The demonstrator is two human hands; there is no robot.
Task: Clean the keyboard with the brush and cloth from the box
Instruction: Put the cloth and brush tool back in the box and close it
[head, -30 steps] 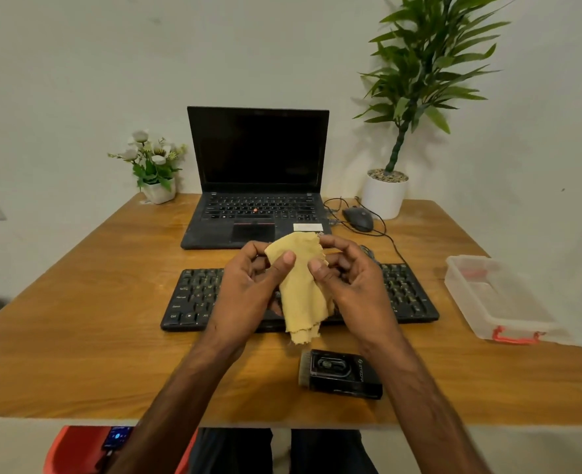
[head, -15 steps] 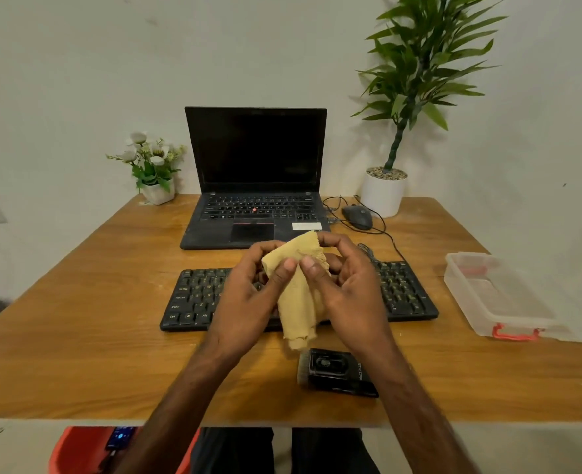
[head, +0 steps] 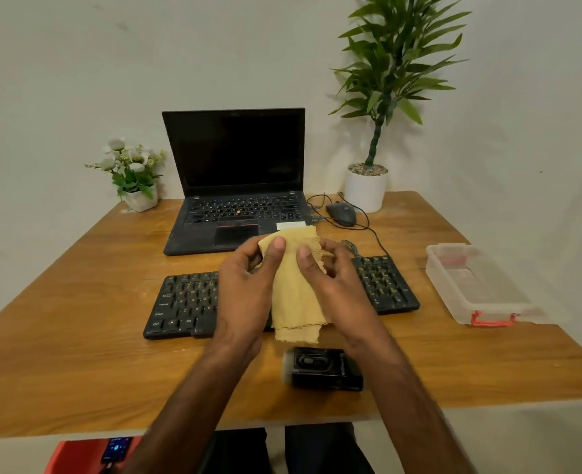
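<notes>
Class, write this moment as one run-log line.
left hand, right hand: both pinch cloth | cloth: held over keyboard | brush: lying on table, untouched | box: right of keyboard

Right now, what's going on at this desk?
A person holds a yellow cloth over a black keyboard, with the left hand and right hand pinching it near its top. The black brush lies untouched on the desk nearer the person. The clear box sits off to the right. Wiping looks about to begin.
</notes>
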